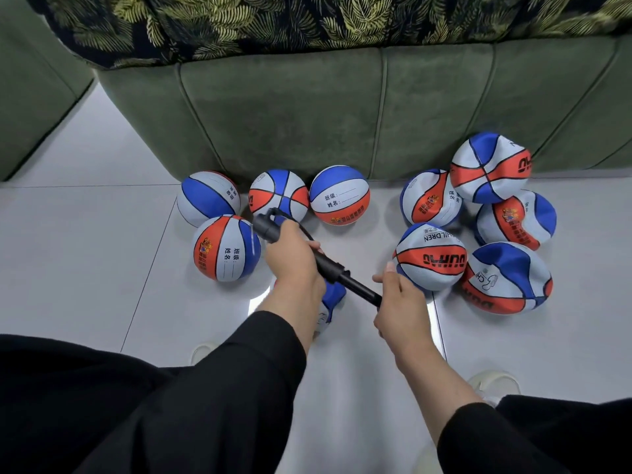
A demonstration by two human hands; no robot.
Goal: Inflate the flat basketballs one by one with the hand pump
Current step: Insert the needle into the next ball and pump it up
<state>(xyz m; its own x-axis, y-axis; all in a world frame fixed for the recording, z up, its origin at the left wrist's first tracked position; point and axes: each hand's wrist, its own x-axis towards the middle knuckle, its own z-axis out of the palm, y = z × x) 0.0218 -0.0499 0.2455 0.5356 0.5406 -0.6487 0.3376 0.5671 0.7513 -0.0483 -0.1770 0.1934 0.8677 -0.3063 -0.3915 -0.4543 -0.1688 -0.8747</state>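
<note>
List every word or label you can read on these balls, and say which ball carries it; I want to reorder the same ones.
"DUHAO", upside down: creased ball beside the right hand.
"CHILDREN", partly hidden: same ball.
"班级" and "姓名": round ball near the pump's left end.
"班级:" and "姓名:": round ball by the sofa.
Partial "DUH": topmost flat ball.
Small text by the cartoon logos: too blurred to read.

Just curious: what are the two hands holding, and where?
A black plastic hand pump: left hand grips its barrel, right hand grips the handle end.
</note>
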